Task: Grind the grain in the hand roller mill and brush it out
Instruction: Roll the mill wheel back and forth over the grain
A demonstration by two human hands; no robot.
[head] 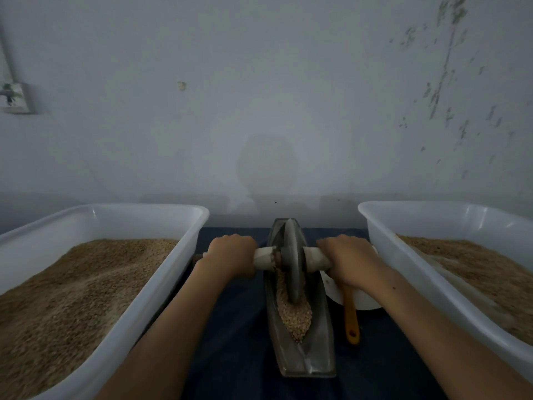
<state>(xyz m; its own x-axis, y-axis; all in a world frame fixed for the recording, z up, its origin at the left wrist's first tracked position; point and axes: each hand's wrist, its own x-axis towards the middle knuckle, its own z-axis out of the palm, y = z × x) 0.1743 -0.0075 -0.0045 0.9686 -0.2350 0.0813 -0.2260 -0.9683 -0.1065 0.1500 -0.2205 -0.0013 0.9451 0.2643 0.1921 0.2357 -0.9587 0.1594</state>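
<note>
A grey stone wheel point(292, 261) stands upright in a boat-shaped trough point(317, 342) of tan grain point(294, 316) on the dark counter point(236, 327), left hand point(230, 255) and right hand point(350, 259) wrapped around its white axle handles point(264, 256).

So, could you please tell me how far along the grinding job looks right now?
Done: grain is loaded in the trough. In hand: left hand and right hand grip the axle handles, the wheel standing in whole-looking kernels. Left: finish grinding, then brush out; the orange-handled brush lies untouched beside the trough.
</note>
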